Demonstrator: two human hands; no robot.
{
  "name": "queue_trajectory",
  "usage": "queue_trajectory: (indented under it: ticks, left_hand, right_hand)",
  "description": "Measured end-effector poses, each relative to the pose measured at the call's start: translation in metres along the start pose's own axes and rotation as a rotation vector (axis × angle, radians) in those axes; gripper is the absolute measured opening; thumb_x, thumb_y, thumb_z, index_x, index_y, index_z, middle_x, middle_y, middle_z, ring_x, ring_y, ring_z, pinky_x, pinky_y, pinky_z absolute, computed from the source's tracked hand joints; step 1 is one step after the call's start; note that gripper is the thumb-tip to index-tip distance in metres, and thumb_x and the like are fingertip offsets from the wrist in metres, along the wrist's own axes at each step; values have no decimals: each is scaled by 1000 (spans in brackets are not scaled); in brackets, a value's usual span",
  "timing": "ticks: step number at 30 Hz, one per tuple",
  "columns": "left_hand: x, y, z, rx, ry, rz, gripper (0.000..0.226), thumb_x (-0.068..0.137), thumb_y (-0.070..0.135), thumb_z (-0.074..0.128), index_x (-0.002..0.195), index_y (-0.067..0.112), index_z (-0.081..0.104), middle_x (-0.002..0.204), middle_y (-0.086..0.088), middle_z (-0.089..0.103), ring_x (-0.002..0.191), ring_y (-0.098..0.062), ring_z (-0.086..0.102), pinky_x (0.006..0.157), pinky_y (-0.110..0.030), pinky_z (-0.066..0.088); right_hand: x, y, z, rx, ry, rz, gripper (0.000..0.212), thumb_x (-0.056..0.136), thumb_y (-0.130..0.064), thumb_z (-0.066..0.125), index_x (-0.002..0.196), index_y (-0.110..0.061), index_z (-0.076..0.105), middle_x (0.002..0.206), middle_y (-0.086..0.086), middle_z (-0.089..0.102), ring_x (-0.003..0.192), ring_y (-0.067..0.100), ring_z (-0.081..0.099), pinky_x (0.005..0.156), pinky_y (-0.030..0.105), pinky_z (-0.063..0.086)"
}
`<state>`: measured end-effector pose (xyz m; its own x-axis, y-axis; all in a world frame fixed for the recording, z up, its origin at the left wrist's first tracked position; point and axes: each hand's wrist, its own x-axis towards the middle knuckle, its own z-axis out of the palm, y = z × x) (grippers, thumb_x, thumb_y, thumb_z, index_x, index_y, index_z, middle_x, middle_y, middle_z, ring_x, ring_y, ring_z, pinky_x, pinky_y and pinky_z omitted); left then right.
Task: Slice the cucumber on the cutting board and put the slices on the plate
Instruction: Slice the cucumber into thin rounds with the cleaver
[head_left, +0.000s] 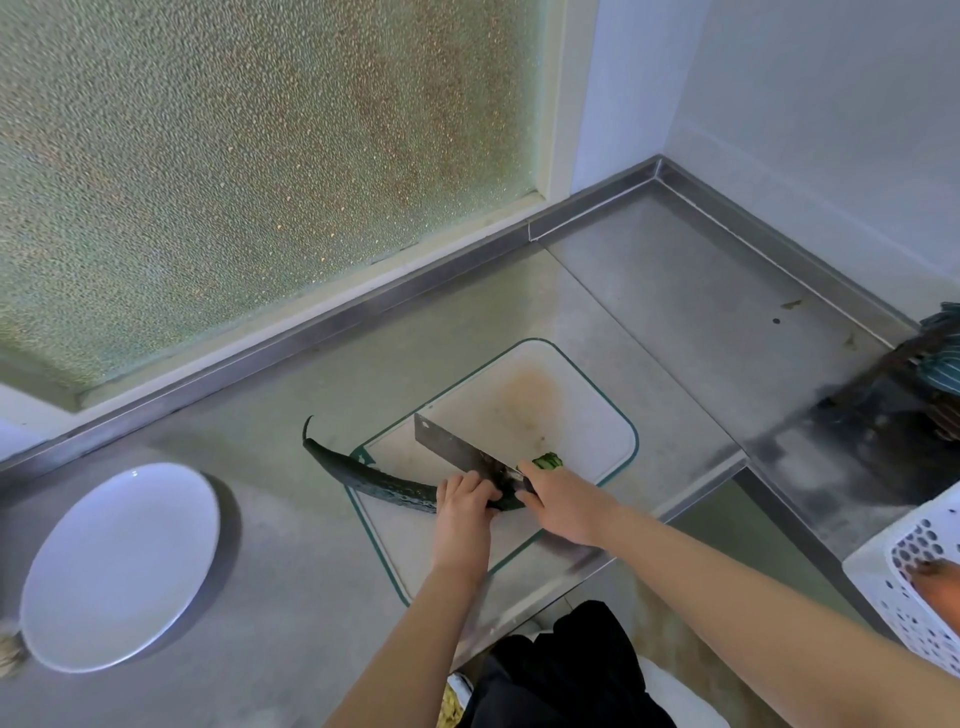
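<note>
A pane of pebbled, frosted glass (234, 156) fills the upper left of the frame, set in a pale frame. Below it a brushed steel counter (291, 545) with a raised back lip runs across the middle and turns a corner at the upper right.

At the lower left sits the plate (119, 566), white, glossy, round and bare. A white plastic basket (883, 582) pierced with round holes shows at the lower right edge (something orange lies inside it). A striped cloth (943, 358) pokes in at the right edge.

The board (561, 395) lies in the middle of the frame. It is a pale rounded rectangle with a thin green rim and a brownish stain near its far end. A small green mark at its left corner is too small to read.

The cucumber (363, 475) is long, curved, dark green and bumpy. It lies across the board's left side, and its thin stalk end curls up past the board's edge over the counter.

The left hand (465, 506) has its fingers curled over the cucumber's cut end, pinning it to the board. The right hand (558, 501) is wrapped tight round the handle of a cleaver (452, 447), whose broad, dull rectangular blade stands just beside the left fingers.

A few slices (548, 461), pale green with dark rims, lie on the board just beyond the right hand.
</note>
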<state>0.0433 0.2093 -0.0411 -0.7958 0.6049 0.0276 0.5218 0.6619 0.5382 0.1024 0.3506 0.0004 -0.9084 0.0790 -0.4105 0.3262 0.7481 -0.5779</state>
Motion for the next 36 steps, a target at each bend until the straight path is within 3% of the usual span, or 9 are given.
queue_trajectory:
  ticks: [5, 10, 13, 16, 19, 23, 27, 33, 36]
  left_hand:
    - [-1, 1, -1, 12, 3, -4, 23, 61, -7, 72, 73, 10, 63, 73, -3, 56, 71, -19, 42, 71, -26, 34]
    - [0, 0, -3, 32, -16, 20, 24, 59, -7, 74, 73, 8, 63, 72, -5, 55, 71, -23, 47, 68, -28, 35]
    - [0, 0, -4, 48, -34, 39, 23, 61, -7, 73, 78, 7, 63, 75, -6, 57, 72, -26, 49, 68, -31, 39]
    - [-3, -1, -5, 48, -33, 49, 24, 64, -6, 71, 83, 6, 64, 81, -6, 58, 77, -26, 49, 70, -31, 41]
    - [-4, -1, -6, 47, -30, 49, 26, 65, -6, 71, 87, 6, 65, 85, -6, 60, 79, -27, 49, 73, -32, 41]
    - [-4, 1, -8, 44, -26, 62, 23, 64, -7, 71, 83, 5, 65, 83, -7, 60, 79, -27, 50, 75, -37, 43]
    - [-5, 2, -8, 34, -18, 48, 20, 65, -6, 70, 81, 6, 65, 83, -7, 60, 80, -26, 48, 75, -33, 39]
    - [-4, 2, -7, 33, -12, 34, 21, 62, -7, 73, 76, 6, 64, 79, -7, 59, 77, -28, 50, 71, -33, 40]
    - [-4, 1, -5, 39, -9, 31, 23, 59, -8, 74, 75, 6, 64, 78, -7, 60, 75, -28, 50, 68, -32, 41]
  right_hand:
    - [-3, 0, -9, 20, 24, 32, 17, 99, -21, 39, 106, -6, 43, 86, 15, 56, 70, 25, 46, 64, 31, 34]
    - [-9, 2, -20, 52, 42, 49, 11, 99, -24, 42, 96, -15, 35, 84, 17, 61, 74, 34, 58, 70, 43, 46]
    - [-14, -3, -23, 86, 48, 51, 19, 98, -27, 42, 106, -10, 41, 84, 12, 62, 74, 30, 61, 69, 42, 51]
    - [-21, -6, -20, 47, 39, 40, 23, 100, -28, 37, 113, -10, 41, 79, 9, 57, 68, 27, 56, 61, 34, 43]
    - [-29, -7, -15, 8, 36, 29, 15, 101, -27, 36, 96, -14, 37, 81, 15, 59, 69, 31, 56, 61, 38, 41]
    - [-33, -7, -15, -52, 38, 6, 12, 101, -25, 34, 94, -15, 33, 65, 0, 44, 53, 13, 41, 48, 23, 28]
    - [-33, -6, -15, -70, 39, 6, 14, 101, -24, 35, 98, -11, 38, 63, -4, 39, 51, 9, 38, 49, 27, 28]
    - [-36, -10, -16, -65, 22, 4, 11, 102, -25, 33, 95, -16, 32, 63, -7, 37, 51, 5, 35, 46, 19, 25]
    - [-36, -11, -15, -84, 6, 0, 14, 102, -26, 33, 99, -13, 38, 64, -4, 41, 53, 10, 40, 49, 25, 29]
